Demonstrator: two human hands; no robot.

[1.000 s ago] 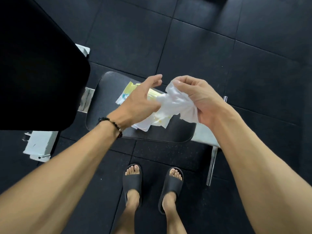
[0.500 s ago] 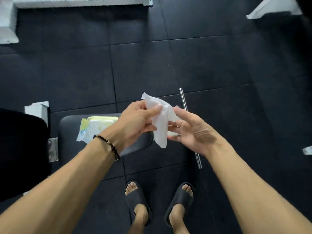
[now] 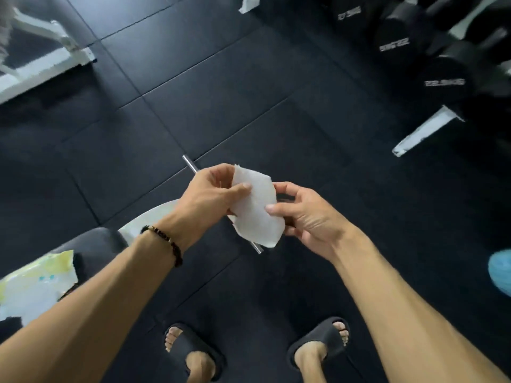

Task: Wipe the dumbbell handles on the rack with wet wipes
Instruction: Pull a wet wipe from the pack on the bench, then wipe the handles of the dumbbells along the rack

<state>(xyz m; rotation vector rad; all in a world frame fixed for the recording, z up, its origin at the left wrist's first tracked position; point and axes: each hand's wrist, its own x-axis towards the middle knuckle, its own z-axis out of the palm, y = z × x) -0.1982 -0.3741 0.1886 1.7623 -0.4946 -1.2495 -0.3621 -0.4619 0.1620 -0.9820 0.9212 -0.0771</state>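
White and folded, the wet wipe (image 3: 255, 207) sat at the centre of the frame, held up between your two hands above the black rubber floor (image 3: 221, 92). Your left hand (image 3: 213, 196) pinched its upper left edge, thumb laid across the front, and a beaded bracelet (image 3: 166, 243) circled that wrist. Your right hand (image 3: 307, 214) gripped the wipe's right side, thumb on the front and fingers curled behind it. The dumbbells (image 3: 442, 59) stood at the upper right of the frame on their rack (image 3: 425, 131), well apart from the wipe; their handles were too dark and blurred to make out. At the lower left, the wipes packet (image 3: 36, 286) lay on a black padded bench (image 3: 94, 244). A thin metal bar (image 3: 190, 163) ran across the floor behind your hands, partly hidden by them. Your feet in black slides (image 3: 193, 352) stood at the bottom of the frame, and something blue (image 3: 500, 272) showed at the right edge. A white frame (image 3: 41, 67) crossed the upper left corner.
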